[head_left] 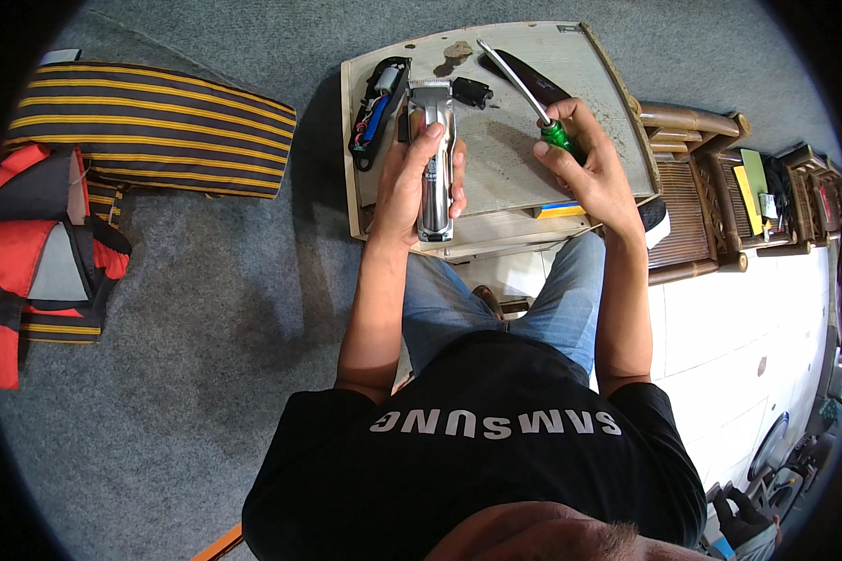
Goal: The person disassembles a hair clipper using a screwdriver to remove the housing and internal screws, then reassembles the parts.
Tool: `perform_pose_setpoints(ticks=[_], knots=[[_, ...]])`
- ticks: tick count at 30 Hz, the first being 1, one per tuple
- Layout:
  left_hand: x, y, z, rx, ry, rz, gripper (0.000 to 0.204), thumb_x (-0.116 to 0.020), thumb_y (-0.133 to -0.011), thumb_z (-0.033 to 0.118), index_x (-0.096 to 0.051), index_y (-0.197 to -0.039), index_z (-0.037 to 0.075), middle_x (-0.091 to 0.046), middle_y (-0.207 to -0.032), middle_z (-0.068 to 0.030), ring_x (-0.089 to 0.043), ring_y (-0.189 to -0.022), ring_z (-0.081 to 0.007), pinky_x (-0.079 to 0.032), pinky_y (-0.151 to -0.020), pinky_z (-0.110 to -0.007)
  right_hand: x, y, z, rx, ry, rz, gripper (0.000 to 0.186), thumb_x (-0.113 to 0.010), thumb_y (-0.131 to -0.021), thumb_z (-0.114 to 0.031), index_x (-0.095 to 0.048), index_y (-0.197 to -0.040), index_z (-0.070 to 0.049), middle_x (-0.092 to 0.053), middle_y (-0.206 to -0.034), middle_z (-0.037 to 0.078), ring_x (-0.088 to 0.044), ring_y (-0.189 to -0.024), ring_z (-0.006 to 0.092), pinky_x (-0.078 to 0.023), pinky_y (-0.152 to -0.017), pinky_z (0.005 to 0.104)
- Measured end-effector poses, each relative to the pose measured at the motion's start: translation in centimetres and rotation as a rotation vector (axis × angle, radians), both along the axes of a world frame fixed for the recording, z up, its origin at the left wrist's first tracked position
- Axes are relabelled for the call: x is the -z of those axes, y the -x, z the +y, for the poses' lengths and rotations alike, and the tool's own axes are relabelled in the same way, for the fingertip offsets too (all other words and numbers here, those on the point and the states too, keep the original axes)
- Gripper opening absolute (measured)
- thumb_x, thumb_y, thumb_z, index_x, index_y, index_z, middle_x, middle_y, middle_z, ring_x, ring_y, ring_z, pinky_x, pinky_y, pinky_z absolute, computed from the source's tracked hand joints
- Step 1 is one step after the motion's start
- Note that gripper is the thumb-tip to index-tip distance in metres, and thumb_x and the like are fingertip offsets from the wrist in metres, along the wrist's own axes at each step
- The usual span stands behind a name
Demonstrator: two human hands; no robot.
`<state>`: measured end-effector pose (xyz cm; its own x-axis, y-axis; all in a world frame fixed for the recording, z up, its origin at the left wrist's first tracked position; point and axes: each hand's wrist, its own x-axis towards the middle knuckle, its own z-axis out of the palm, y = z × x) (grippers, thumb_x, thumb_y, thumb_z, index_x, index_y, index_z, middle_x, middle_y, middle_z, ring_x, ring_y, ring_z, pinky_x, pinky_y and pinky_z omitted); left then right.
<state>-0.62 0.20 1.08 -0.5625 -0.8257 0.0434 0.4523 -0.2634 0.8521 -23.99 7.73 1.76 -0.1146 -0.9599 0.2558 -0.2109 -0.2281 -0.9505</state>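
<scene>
My left hand [402, 190] is wrapped round a silver hair clipper [437, 201], held upright with its toothed blade at the far end. In my right hand [601, 178] is a screwdriver [555, 136] with a green handle, its long metal shaft slanting away to the left. Left of the clipper, an opened black casing [362, 140] lies on the small table [505, 140], showing a motor, a blue battery and wires. A small black part [473, 92] rests just right of the clipper blade. Beneath the screwdriver shaft lies a long dark cover [530, 79].
A yellow and blue object [571, 210] sits at the table's near edge. Wooden slatted furniture [683, 210] stands close on the right, with papers and a dark cable on it. On the carpet [206, 280] to the left are a striped cushion [187, 131] and a red and black bag [28, 252].
</scene>
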Motion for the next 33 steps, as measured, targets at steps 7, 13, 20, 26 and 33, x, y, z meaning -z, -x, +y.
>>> perform_pose_setpoints(ticks=[7,13,20,26,33], knots=[[0.5,-0.2,-0.3,0.038,-0.014,0.049,0.032,-0.052,-0.111,0.04,-0.053,-0.115,0.008,-0.058,-0.092,-0.0097,-0.06,-0.06,-0.0126,-0.054,-0.04,-0.026,0.0,0.0,0.0,-0.006,-0.002,-0.011,0.029,-0.074,-0.093,-0.016,-0.057,-0.115,-0.005,-0.053,-0.086,-0.003,-0.047,-0.081,0.0077,-0.039,-0.074,0.0249],[0.6,-0.3,-0.3,0.056,-0.013,0.066,0.037,-0.048,-0.112,0.044,-0.054,-0.117,0.008,-0.057,-0.093,-0.0099,-0.06,-0.062,-0.0136,-0.054,-0.041,-0.027,0.1,0.0,0.0,0.004,0.005,0.017,0.029,-0.074,-0.094,-0.016,-0.057,-0.115,-0.005,-0.053,-0.086,-0.004,-0.046,-0.08,0.0074,-0.039,-0.073,0.0249],[1.3,-0.7,-0.7,0.12,-0.102,0.19,0.07,-0.031,-0.108,0.068,-0.053,-0.136,0.007,-0.057,-0.093,-0.0129,-0.06,-0.063,-0.0169,-0.053,-0.042,-0.03,0.0,0.0,0.0,-0.006,-0.006,-0.011,0.029,-0.074,-0.094,-0.015,-0.057,-0.115,-0.005,-0.053,-0.086,-0.004,-0.046,-0.08,0.007,-0.038,-0.072,0.0245],[0.5,-0.6,-0.7,0.124,-0.08,0.182,0.079,-0.025,-0.106,0.072,-0.056,-0.129,0.004,-0.066,-0.094,-0.0161,-0.064,-0.058,-0.018,-0.055,-0.042,-0.032,-0.1,0.0,0.0,-0.012,0.003,-0.016,0.028,-0.074,-0.094,-0.015,-0.057,-0.115,-0.005,-0.054,-0.086,-0.004,-0.047,-0.081,0.0069,-0.038,-0.072,0.0242],[0.7,-0.7,-0.4,0.105,-0.077,0.162,0.074,-0.025,-0.11,0.063,-0.053,-0.138,0.001,-0.066,-0.101,-0.0199,-0.066,-0.061,-0.0202,-0.057,-0.045,-0.033,0.1,0.0,0.0,0.004,0.003,0.007,0.029,-0.074,-0.093,-0.017,-0.058,-0.114,-0.005,-0.054,-0.085,-0.003,-0.047,-0.081,0.0078,-0.039,-0.074,0.0253]])
